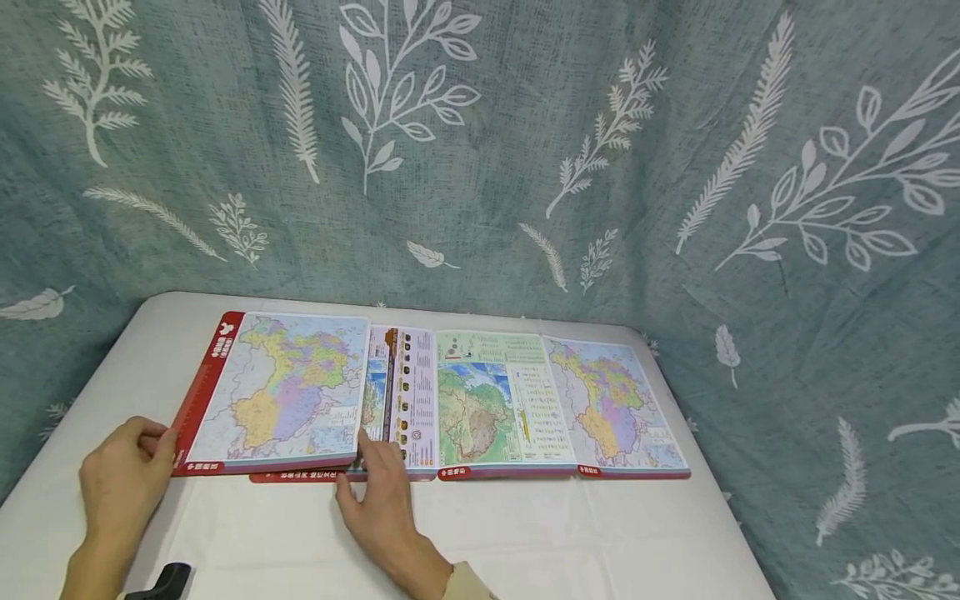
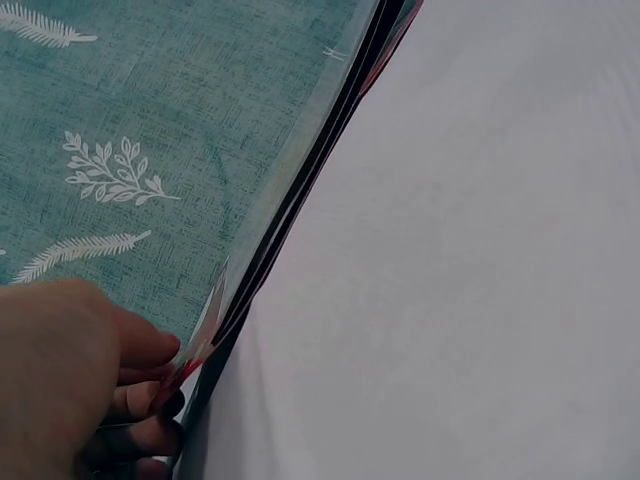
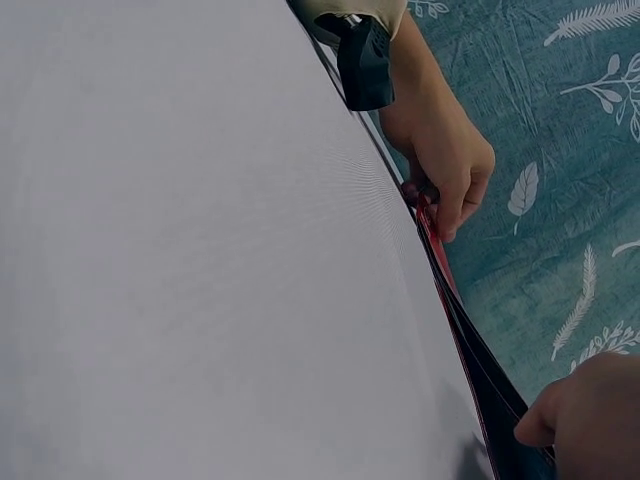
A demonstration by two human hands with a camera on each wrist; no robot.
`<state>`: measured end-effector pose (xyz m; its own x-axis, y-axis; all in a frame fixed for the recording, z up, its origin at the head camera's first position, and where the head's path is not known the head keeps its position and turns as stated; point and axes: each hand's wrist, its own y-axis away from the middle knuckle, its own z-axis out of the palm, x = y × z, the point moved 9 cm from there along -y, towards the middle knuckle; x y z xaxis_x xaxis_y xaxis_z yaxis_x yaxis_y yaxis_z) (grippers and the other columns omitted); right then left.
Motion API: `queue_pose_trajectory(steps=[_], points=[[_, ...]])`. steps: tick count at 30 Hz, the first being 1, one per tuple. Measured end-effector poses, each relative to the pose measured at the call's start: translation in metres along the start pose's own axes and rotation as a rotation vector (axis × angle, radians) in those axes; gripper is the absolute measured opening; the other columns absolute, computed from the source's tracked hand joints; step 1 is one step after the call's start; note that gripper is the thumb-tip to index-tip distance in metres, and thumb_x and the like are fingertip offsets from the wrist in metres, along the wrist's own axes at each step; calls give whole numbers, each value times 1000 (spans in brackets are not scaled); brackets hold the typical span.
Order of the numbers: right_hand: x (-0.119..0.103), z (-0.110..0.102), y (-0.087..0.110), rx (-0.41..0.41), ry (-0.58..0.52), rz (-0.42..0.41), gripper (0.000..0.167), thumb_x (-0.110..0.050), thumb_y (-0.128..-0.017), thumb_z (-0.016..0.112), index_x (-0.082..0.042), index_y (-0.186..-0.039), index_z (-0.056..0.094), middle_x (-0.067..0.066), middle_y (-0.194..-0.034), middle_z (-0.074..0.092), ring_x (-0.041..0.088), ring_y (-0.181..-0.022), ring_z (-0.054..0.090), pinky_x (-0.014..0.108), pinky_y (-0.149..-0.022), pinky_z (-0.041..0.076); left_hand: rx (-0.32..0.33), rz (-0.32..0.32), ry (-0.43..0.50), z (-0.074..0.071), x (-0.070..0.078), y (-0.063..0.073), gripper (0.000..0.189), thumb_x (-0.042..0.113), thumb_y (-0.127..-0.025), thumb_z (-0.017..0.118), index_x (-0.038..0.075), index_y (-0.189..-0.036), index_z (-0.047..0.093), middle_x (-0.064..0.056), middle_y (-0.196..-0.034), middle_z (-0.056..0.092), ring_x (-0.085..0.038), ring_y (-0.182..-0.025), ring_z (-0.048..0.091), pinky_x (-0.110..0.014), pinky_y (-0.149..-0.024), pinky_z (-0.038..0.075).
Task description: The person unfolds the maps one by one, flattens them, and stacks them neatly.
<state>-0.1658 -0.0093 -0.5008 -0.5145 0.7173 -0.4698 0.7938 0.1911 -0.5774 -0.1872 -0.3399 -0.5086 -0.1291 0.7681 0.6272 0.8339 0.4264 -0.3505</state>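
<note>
Left hand (image 1: 123,475): the red border (image 1: 198,392) of the leftmost map panel (image 1: 292,392) is pinched near its lower left corner, between thumb and bent fingers.
Right hand (image 1: 382,504): the lower right corner of that same panel is touched, with the thumb at the front edge and the fingers over the neighbouring panel; whether the corner is gripped cannot be told.
Leftmost map: it is placed at the left of the row, on the table (image 1: 517,542), between the two hands; the left part of the lavender panel (image 1: 422,367) is covered by it.
Lavender panel: a column of small pictures and text is printed on it, and a red strip with white characters is shown along its front edge.
Green panel (image 1: 480,417): a relief map is printed on it; it is placed just right of the lavender one.
Rightmost panel (image 1: 615,417): a coloured map like the leftmost one is shown, beside the green panel.
Table: it is covered in white.
Curtain (image 1: 480,217): blue-green cloth is hung behind, printed with white leaves and sprigs.
Wrists: a black device (image 1: 174,579) is seen by the left wrist, and a beige sleeve (image 1: 467,583) is worn on the right arm.
</note>
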Motion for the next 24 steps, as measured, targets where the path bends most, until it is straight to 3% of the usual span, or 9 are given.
queue_pose_trajectory(steps=[6, 17, 24], points=[[5, -4, 2, -12, -21, 25, 63, -14, -82, 85, 3, -138, 62, 0, -96, 65, 11, -91, 52, 20, -81, 45, -37, 3, 15, 5, 3, 2, 17, 12, -93, 74, -4, -98, 69, -14, -71, 64, -22, -63, 49, -26, -59, 29], [21, -19, 8, 14, -22, 51, 58, -11, -81, 84, 3, -134, 65, 0, -93, 64, 10, -89, 51, 21, -78, 45, -114, 104, 19, 18, 16, 6, 20, 11, -91, 80, -3, -98, 68, -11, -71, 66, -21, -64, 50, -23, -57, 33], [29, -28, 11, 30, -42, 50, 56, -9, -82, 84, 3, -134, 65, 0, -92, 65, 12, -87, 54, 21, -79, 46, -128, 149, 36, 22, 28, 9, 18, 14, -91, 81, 1, -96, 69, -5, -68, 64, -16, -62, 47, -24, -57, 32]])
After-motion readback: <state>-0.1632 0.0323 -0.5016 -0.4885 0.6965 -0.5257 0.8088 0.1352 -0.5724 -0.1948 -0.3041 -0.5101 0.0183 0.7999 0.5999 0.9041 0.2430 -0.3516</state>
